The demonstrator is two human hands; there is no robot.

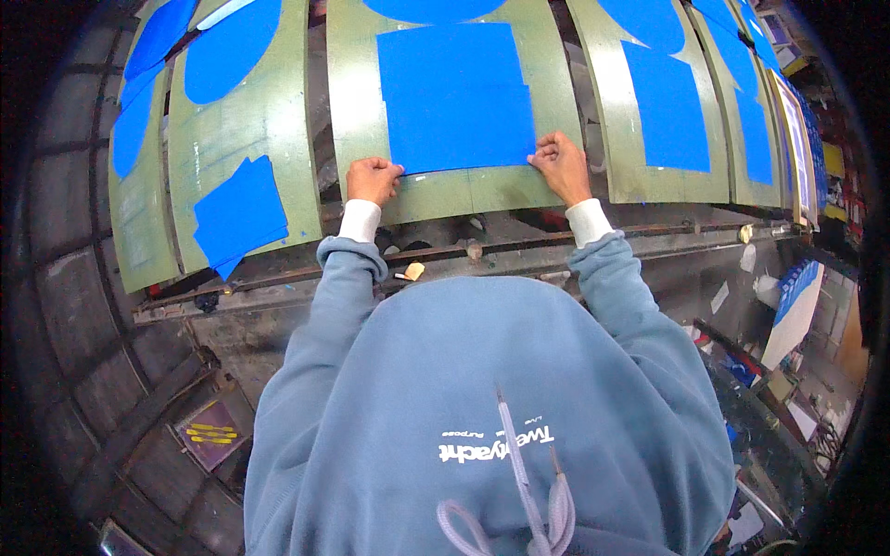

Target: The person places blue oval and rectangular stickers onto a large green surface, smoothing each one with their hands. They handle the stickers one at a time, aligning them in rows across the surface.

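A flat blue sheet (459, 128), perhaps fabric, lies on the middle green board (473, 191). My left hand (374, 179) pinches its near left corner between thumb and fingers. At the near right corner, my right hand (553, 163) pinches the same sheet. The sheet's near edge runs fairly straight between my two hands. Just beyond it, and partly under it, is another blue piece (448, 55), with a round-edged blue piece (434, 8) at the top of the view.
More green boards with blue pieces (671, 111) stand to either side, with dark gaps between them. Loose blue pieces (243, 208) are stacked askew on the left board, one tip overhanging its edge. A metal rail (514, 244) runs along the near side.
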